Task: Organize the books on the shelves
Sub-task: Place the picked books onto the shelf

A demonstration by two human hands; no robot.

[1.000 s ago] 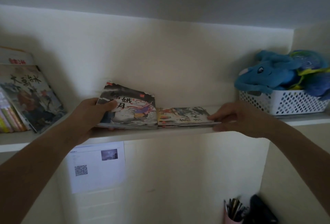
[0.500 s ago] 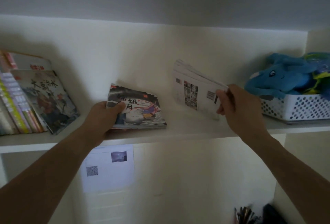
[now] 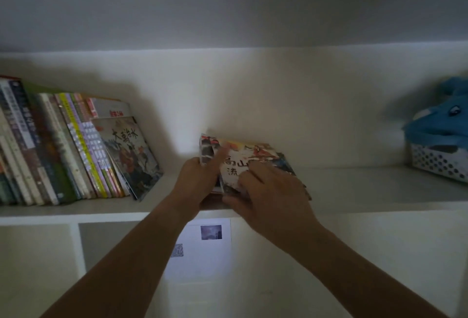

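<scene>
A small stack of thin picture books (image 3: 243,160) lies on the white shelf (image 3: 367,188) near its middle. My left hand (image 3: 197,178) grips the stack's left edge, with one finger laid across the top cover. My right hand (image 3: 268,191) holds the top book at its front right corner, thumb under the front edge. The lower books are mostly hidden by both hands. A row of books (image 3: 58,148) stands at the shelf's left end, and a picture book (image 3: 129,155) with a painted cover leans against it.
A white perforated basket (image 3: 440,163) holding a blue plush toy (image 3: 440,120) sits at the shelf's right end. Bare shelf lies between the stack and the basket. Below the shelf, a paper sheet (image 3: 202,249) with a code hangs on the wall.
My right hand lifted the thin books from the shelf's right side, carried them left and set them on the stack that my left hand holds. The view has shifted left.
</scene>
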